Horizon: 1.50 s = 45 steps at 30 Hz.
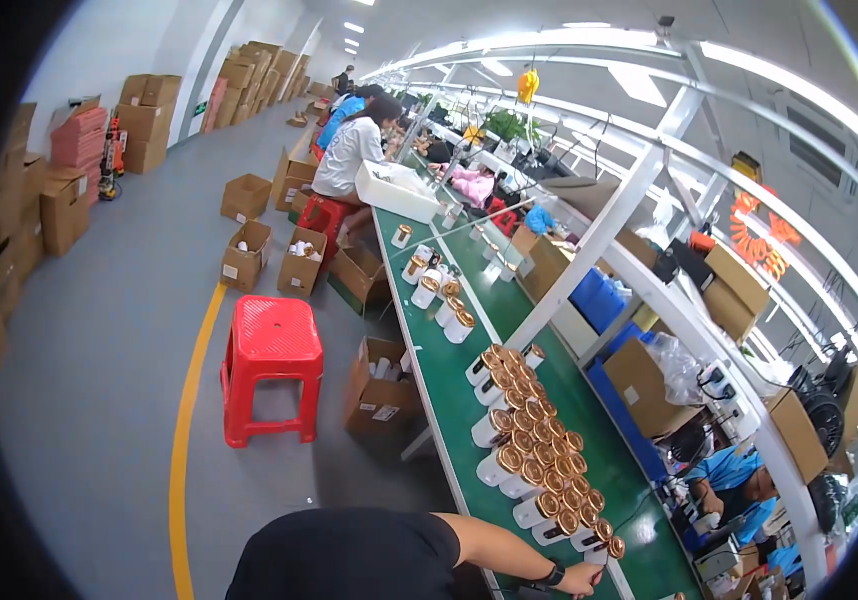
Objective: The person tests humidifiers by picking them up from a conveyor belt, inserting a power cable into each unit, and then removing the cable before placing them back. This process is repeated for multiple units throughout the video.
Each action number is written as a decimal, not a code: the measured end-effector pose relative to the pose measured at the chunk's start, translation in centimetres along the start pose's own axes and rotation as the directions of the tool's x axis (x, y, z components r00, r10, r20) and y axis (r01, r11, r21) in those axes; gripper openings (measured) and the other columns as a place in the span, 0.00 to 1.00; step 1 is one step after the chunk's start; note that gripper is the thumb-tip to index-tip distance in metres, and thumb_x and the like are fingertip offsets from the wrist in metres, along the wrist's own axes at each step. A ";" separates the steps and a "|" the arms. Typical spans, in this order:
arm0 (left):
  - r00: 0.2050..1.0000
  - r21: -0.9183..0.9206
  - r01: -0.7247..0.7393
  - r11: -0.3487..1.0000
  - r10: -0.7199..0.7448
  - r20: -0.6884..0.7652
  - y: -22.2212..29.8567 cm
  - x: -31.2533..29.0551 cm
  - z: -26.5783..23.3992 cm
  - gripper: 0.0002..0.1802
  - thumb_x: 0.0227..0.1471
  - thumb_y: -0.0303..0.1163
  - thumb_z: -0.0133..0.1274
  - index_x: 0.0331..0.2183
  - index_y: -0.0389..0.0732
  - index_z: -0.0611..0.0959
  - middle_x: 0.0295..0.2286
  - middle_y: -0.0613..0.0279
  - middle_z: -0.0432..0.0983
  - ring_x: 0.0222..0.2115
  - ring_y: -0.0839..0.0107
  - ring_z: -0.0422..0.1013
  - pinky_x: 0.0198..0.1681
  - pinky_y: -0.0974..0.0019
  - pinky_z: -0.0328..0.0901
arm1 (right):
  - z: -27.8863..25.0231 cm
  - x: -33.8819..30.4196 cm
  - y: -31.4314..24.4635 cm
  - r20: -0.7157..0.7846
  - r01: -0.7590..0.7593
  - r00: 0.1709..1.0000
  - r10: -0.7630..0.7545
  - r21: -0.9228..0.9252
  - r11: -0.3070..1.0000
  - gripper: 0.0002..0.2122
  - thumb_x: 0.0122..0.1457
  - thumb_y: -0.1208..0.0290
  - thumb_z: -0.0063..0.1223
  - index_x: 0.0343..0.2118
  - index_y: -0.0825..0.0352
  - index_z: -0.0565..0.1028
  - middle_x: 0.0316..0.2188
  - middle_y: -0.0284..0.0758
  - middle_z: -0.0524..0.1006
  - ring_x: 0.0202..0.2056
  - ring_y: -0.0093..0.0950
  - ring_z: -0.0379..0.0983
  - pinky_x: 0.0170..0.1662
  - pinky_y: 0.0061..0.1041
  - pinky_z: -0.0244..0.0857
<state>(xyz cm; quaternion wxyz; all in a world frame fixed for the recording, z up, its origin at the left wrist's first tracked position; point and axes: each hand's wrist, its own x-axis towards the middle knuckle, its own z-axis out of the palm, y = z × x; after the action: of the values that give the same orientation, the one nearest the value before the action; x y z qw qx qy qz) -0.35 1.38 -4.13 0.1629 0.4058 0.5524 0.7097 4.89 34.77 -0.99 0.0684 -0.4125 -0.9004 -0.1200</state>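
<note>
My left hand (579, 579), with a dark band on the wrist, reaches in at the lower edge. Its fingers are closed at the base of a white cylindrical container with a shiny copper-gold top (599, 552), at the near end of a tight group. Several more of these white containers (499, 466) stand upright in close rows on the green table (604, 450), their copper-gold tops facing up. A smaller cluster (457, 325) stands farther up the table. The picture's lower edge cuts off part of my hand. My right hand is out of view.
A red stool (274, 340) and an open carton (381, 385) stand left of the table. A white post (589, 255) rises on its right. Farther off, a seated person (354, 150) works beside a white bin (399, 190); another person (734, 485) sits across.
</note>
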 end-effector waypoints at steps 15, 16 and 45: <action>0.789 -0.153 0.563 0.812 -0.584 -0.190 9.7 -6.7 -5.5 0.10 0.54 0.28 0.52 0.30 0.30 0.71 0.18 0.54 0.70 0.16 0.63 0.69 0.18 0.59 0.64 | -0.8 -3.8 1.5 -0.017 -0.011 1.000 0.013 0.105 0.994 0.34 0.64 0.43 0.26 0.57 0.70 0.68 0.59 0.46 0.67 0.60 0.47 0.59 0.61 0.50 0.50; 0.790 -0.145 0.561 0.815 -0.579 -0.200 9.9 -6.8 -5.8 0.10 0.54 0.29 0.52 0.29 0.31 0.71 0.17 0.54 0.69 0.16 0.63 0.69 0.18 0.59 0.64 | -0.4 -3.7 1.9 -0.026 -0.018 0.999 0.021 0.102 0.995 0.34 0.64 0.43 0.26 0.57 0.70 0.69 0.58 0.46 0.67 0.60 0.47 0.59 0.61 0.50 0.50; 0.896 0.815 -0.444 0.372 0.173 0.409 11.0 -14.2 -12.6 0.20 0.56 0.45 0.52 0.33 0.34 0.71 0.25 0.49 0.69 0.27 0.47 0.68 0.29 0.49 0.62 | -1.1 -4.0 3.0 0.028 -0.081 0.997 0.077 0.237 0.968 0.36 0.62 0.36 0.30 0.58 0.65 0.68 0.59 0.44 0.66 0.59 0.44 0.61 0.59 0.52 0.53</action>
<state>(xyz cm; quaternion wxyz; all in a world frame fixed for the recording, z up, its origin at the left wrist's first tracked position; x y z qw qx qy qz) 1.29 -20.17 -0.39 -0.1439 0.6131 0.7291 0.2680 9.79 33.47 -0.38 0.1137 -0.4381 -0.8917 -0.0045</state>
